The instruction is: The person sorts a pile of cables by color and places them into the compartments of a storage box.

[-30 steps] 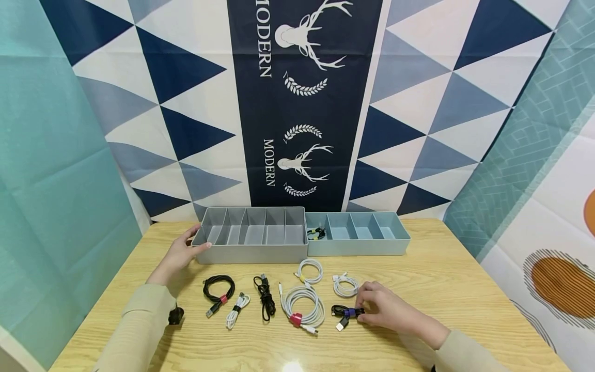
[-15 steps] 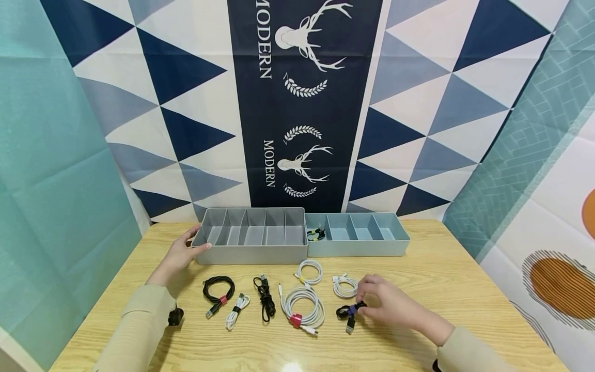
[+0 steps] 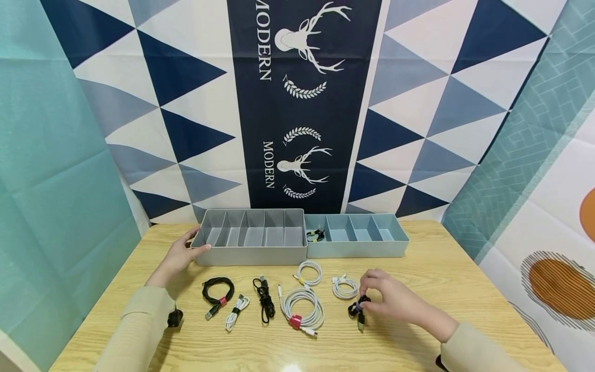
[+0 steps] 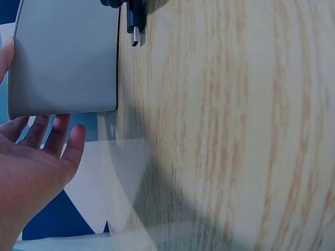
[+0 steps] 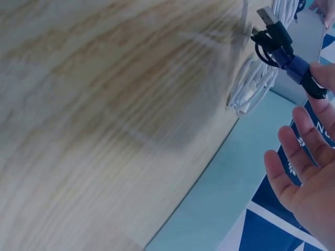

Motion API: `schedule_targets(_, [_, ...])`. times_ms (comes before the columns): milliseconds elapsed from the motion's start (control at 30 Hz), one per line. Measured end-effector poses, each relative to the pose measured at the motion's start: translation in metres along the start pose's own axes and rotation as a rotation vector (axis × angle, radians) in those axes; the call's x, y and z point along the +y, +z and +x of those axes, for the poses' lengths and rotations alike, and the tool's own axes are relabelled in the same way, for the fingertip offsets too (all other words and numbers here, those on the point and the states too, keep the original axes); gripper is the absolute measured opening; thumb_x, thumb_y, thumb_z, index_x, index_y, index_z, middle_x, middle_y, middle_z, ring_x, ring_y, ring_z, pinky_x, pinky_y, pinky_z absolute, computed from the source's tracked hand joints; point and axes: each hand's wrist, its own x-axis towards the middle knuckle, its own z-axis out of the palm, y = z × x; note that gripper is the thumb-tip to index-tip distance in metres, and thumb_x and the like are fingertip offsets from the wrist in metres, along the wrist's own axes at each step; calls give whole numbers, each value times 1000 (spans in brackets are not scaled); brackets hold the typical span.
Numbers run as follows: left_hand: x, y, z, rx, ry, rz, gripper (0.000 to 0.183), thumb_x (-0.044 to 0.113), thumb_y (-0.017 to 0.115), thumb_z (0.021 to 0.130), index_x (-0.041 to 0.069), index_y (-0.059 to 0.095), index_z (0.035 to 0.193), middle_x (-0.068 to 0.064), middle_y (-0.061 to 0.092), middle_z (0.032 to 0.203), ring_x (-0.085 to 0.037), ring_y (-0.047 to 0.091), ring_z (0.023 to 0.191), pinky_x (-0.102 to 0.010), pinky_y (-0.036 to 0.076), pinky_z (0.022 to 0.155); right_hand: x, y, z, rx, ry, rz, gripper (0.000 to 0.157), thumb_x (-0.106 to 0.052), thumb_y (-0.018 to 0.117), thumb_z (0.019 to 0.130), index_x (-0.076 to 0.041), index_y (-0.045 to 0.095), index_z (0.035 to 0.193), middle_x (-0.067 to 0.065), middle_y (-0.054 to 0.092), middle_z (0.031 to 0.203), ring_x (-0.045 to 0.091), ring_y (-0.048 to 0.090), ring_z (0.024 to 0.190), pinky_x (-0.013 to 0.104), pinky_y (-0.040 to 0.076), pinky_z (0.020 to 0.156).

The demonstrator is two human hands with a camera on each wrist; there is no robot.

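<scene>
In the head view my right hand [image 3: 388,294] pinches a black USB cable [image 3: 357,310] between thumb and index finger. The right wrist view shows this cable [image 5: 285,55] bundled by a blue-purple strap, its USB plug pointing away from the hand; the other fingers are spread off it. My left hand [image 3: 178,256] holds the left end of a grey divided storage box [image 3: 253,256], thumb at the front rim and fingers along the end. From the left wrist, the box [image 4: 65,57] appears between thumb and fingers.
Right of the grey box stands a blue divided box [image 3: 358,250] with a black cable [image 3: 316,235] in its left compartment. Between my hands lie black cables [image 3: 218,289] [image 3: 265,302], a small white cable [image 3: 237,312], and coiled white cables [image 3: 304,310] [image 3: 309,273] [image 3: 345,287].
My right hand has drawn the black USB cable slightly right and turned it, so its plug now points toward the front. The left hand stays on the grey box.
</scene>
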Motion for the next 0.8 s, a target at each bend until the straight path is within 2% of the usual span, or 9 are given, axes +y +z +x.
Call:
schedule_targets(100, [0, 0, 0, -3, 3, 3, 82, 39, 61, 82, 14, 13, 144, -18, 19, 145, -39, 32, 124, -47, 42, 88, 0, -4, 2, 1, -5, -15, 21, -24, 75, 69, -26, 57, 79, -14, 51, 88, 2, 47, 82, 25, 45, 69])
schedule_targets(333, [0, 1, 0, 0, 1, 14, 86, 46, 61, 79, 16, 14, 144, -16, 19, 146, -38, 33, 124, -47, 43, 87, -1, -12, 7, 26, -44, -33, 21, -22, 75, 69, -25, 57, 79, -13, 51, 88, 4, 48, 81, 24, 46, 67])
schedule_targets(600, [0, 1, -1, 0, 1, 3, 80, 37, 60, 83, 15, 13, 144, -17, 19, 145, -39, 33, 124, -47, 43, 86, -2, -24, 15, 37, -56, -51, 20, -23, 75, 70, -24, 57, 79, -14, 50, 86, 3, 46, 80, 23, 45, 67])
schedule_targets(800, [0, 1, -1, -2, 2, 2, 83, 42, 60, 82, 16, 13, 144, -17, 19, 145, -38, 33, 123, -47, 43, 86, -2, -31, 19, 33, -48, -72, 20, -25, 74, 70, -26, 57, 79, -14, 49, 87, 5, 46, 83, 25, 45, 68])
